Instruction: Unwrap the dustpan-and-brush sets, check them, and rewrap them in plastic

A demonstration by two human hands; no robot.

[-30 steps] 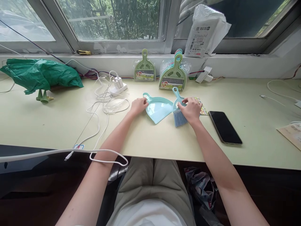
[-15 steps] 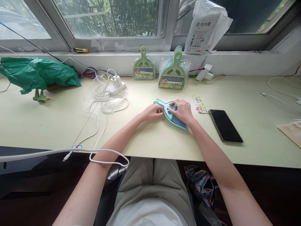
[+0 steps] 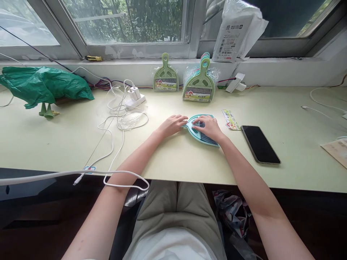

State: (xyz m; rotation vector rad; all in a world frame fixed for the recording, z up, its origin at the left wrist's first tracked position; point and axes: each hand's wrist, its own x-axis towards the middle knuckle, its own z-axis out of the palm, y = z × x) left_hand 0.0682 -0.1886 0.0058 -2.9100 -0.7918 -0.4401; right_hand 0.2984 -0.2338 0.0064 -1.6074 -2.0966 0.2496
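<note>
Head view: your left hand [image 3: 174,125] angled inward, fingers over handle of dustpan [image 3: 195,136], can't tell if pinching; your right hand [image 3: 208,126] palm-down, fingers spread across brush [image 3: 207,138] nested in dustpan, on counter [image 3: 173,162].

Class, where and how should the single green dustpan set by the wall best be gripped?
Probably by the handle, reaching down from above: the green dustpan set stands on its wide end, narrow handle uppermost, with the wall close behind.
</note>
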